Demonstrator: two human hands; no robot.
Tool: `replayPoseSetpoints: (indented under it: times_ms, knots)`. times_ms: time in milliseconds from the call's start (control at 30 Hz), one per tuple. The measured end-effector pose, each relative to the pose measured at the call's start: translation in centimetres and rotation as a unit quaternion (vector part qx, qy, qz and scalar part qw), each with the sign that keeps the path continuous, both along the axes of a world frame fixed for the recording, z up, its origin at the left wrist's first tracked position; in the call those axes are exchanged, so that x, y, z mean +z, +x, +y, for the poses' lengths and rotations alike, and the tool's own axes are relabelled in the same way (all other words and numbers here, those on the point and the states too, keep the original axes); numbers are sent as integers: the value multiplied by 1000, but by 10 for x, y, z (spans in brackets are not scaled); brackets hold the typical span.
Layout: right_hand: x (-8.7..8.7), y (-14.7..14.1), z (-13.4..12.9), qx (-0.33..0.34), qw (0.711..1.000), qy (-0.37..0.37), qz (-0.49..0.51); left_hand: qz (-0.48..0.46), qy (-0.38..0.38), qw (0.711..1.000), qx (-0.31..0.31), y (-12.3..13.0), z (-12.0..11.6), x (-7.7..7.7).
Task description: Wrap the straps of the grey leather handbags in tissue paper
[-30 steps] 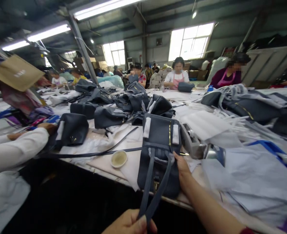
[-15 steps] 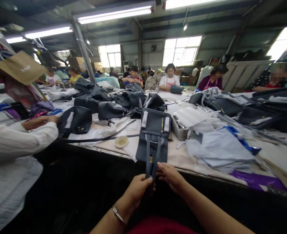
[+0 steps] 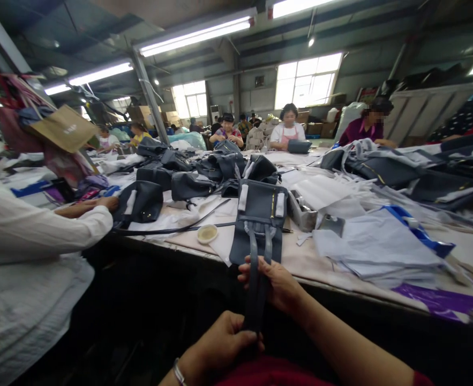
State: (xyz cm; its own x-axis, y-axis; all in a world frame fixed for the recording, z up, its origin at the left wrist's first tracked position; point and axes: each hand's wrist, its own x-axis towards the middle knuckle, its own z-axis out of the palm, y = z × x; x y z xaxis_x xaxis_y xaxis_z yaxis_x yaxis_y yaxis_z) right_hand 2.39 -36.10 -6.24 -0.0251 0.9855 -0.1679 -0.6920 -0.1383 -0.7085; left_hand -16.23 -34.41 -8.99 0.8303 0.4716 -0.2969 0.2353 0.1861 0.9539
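A dark navy bag lies flat at the table's front edge, with a gold zip and white wrapping on its sides. Two long straps run from it toward me over the edge. Low down, close to my body, my left hand is closed round the straps near their ends. My right hand grips the same straps higher up, just below the bag's flap, with its fingers passing behind them. The flap's lower part is partly hidden by my right hand.
A small round dish sits left of the bag. To the right are a metal box, a phone and white sheets. More navy bags are heaped behind. A co-worker's white sleeve is at left.
My left hand has moved down along the straps toward my body. My right hand has shifted from the flap's edge onto the straps. The whole view has shifted slightly.
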Motion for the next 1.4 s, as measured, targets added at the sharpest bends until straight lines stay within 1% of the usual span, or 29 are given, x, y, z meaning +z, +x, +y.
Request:
replayPoseSetpoints:
  times_ms: [67, 100, 133, 200, 300, 367, 400, 433, 467, 533, 567, 600, 633, 667, 700, 733, 800, 833, 867, 900, 933, 1033, 1133, 1167, 1200, 1233, 1300, 1333, 1400]
  knots:
    - [-5, -14, -10, 68, 997, 17, 15, -19, 16, 999, 32, 0, -4, 3]
    - [-6, -19, -15, 86, 996, 18, 18, -29, 21, 999, 41, 1, -5, 4]
    - [-5, -22, -18, 87, 996, 14, 19, -37, 24, 998, 41, 2, -6, 5]
    - [4, -17, -20, 44, 999, 2, 25, -33, 29, 999, 15, 2, -7, 4]
    - [30, 9, -11, -64, 997, 4, 37, 8, 39, 999, -27, 1, -6, -3]
    - [42, 24, -5, -115, 993, 25, 30, 27, 44, 998, -20, 2, -5, -6]
    - [44, 27, -5, -117, 992, 38, 19, 30, 42, 999, -9, 3, -4, -7]
    - [42, 26, -8, -100, 994, 49, 2, 27, 36, 999, 5, 4, -4, -6]
    - [37, 21, -12, -65, 996, 57, -22, 18, 27, 999, 18, 6, -3, -5]
    - [22, 6, -24, 14, 995, 58, -77, -7, 12, 1000, 29, 9, 0, -1]
    - [14, -1, -29, 37, 993, 53, -100, -17, 10, 1000, 22, 9, 3, 0]
    - [7, -7, -33, 44, 992, 46, -112, -23, 14, 1000, 4, 9, 7, 1]
    - [1, -9, -36, 35, 992, 36, -114, -23, 27, 999, -17, 9, 14, 1]
    - [-3, -8, -37, 9, 994, 23, -105, -16, 49, 998, -32, 7, 23, 0]
    - [-6, -4, -35, -21, 996, 6, -92, 1, 76, 997, -23, 6, 35, -4]
    - [-6, 2, -33, -51, 995, -12, -79, 28, 100, 994, 17, 5, 48, -8]
    - [-6, 15, -26, -104, 992, -43, -61, 105, 120, 974, 160, 6, 77, -21]
    - [-5, 19, -23, -120, 990, -53, -55, 140, 109, 958, 225, 8, 91, -28]
    - [-6, 21, -21, -129, 988, -61, -52, 164, 89, 945, 270, 11, 103, -35]
    - [-7, 21, -19, -132, 988, -68, -52, 175, 68, 938, 290, 15, 113, -41]
    - [-10, 18, -18, -131, 987, -75, -55, 174, 53, 939, 292, 19, 121, -46]
    - [-22, 3, -19, -116, 987, -86, -72, 153, 65, 941, 295, 33, 128, -55]
    - [-36, -1, -19, -130, 985, -88, -78, 145, 127, 930, 312, 35, 121, -52]
    - [-40, 2, -19, -139, 983, -91, -77, 145, 180, 921, 312, 32, 117, -48]
    - [-43, 7, -18, -145, 982, -98, -73, 149, 252, 905, 307, 28, 114, -42]
    - [-46, 13, -16, -146, 981, -109, -69, 157, 336, 880, 296, 23, 112, -34]
    - [-52, 25, -13, -144, 978, -137, -56, 177, 492, 809, 268, 14, 110, -15]
    - [-54, 29, -12, -139, 977, -154, -51, 187, 543, 777, 257, 10, 112, -4]
    - [-57, 31, -11, -143, 974, -169, -50, 192, 589, 743, 254, 7, 119, 20]
